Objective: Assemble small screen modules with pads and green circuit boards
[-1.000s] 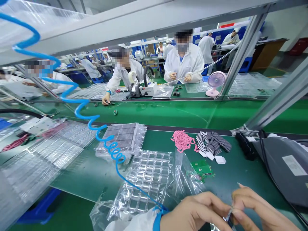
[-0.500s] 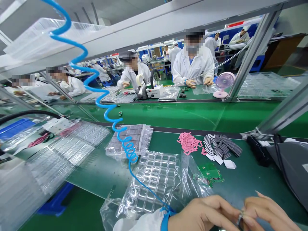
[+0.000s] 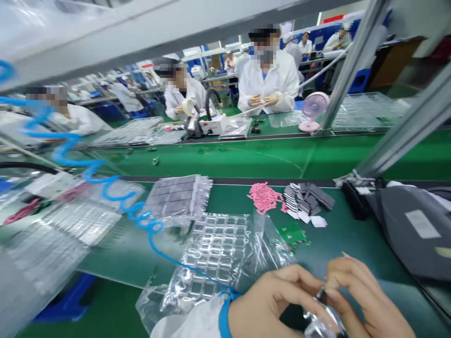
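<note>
My left hand (image 3: pixel 276 298), in a white sleeve with a blue wrist strap (image 3: pixel 224 314), is at the bottom of the view. My right hand (image 3: pixel 362 298) meets it fingertip to fingertip. Both pinch a small shiny dark and silver piece (image 3: pixel 321 295), mostly hidden by the fingers and blurred. Below it a glossy clear bit (image 3: pixel 322 324) shows between the hands. Left of my hands, a clear plastic tray (image 3: pixel 211 253) with many pockets lies in a transparent bag. Beyond the fingers are green circuit boards (image 3: pixel 292 234).
A pile of pink strips (image 3: pixel 264 197) and dark and white pieces (image 3: pixel 310 202) lie at the back of the bench. A bagged grey tray (image 3: pixel 172 197) is left of them. A blue coiled cord (image 3: pixel 130 206) crosses the left side. A grey bag (image 3: pixel 412 234) lies right. Co-workers sit opposite.
My view has turned, so the bench and my hands sit further left in the picture. The coiled cord has swung left. More of the glossy clear bit shows between my hands, which stay together.
</note>
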`<state>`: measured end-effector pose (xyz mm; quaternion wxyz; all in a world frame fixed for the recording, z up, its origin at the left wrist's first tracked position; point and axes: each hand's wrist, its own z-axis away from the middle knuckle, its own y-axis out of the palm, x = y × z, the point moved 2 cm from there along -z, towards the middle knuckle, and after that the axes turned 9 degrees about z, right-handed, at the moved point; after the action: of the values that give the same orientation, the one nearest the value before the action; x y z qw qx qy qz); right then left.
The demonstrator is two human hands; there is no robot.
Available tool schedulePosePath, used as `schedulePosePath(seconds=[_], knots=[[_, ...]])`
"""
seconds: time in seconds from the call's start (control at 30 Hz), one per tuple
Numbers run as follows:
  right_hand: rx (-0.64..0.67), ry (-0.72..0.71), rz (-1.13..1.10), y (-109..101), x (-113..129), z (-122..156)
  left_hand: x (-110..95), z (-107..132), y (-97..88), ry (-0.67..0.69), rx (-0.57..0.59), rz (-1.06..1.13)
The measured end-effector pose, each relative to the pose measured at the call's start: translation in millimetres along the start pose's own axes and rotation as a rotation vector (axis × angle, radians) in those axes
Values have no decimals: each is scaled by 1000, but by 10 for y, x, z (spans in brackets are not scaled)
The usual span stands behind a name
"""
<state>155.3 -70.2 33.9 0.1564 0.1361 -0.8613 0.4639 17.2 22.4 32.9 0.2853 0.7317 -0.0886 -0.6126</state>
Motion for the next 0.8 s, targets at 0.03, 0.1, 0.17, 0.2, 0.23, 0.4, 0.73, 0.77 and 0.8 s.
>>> schedulePosePath(seconds=[0.03, 0.1, 0.17, 0.2, 0.23, 0.4, 0.73, 0.77, 0.8], knots=[[19, 31, -14, -16, 17, -17, -19, -20, 12, -10, 2, 18], [35, 82, -48, -54, 60, -57, -47, -57, 27, -29, 5, 58], [27, 74, -78, -111, 105, -102, -58, -81, 38, -68, 10, 110], [21, 56, -81, -149, 124, -124, -60, -87, 44, -92, 14, 141], [25, 35, -75, -190, 140, -145, -61, -91, 51, -115, 20, 172], [60, -78, -13, -375, 172, -234, -75, -84, 105, -198, 12, 346], [107, -213, 17, -440, 118, -344, -95, 3, 149, -364, -50, 359], [111, -213, 20, -440, 115, -348, -94, -1, 147, -377, -49, 362], [116, -215, 25, -440, 113, -351, -93, -6, 145, -386, -49, 364]])
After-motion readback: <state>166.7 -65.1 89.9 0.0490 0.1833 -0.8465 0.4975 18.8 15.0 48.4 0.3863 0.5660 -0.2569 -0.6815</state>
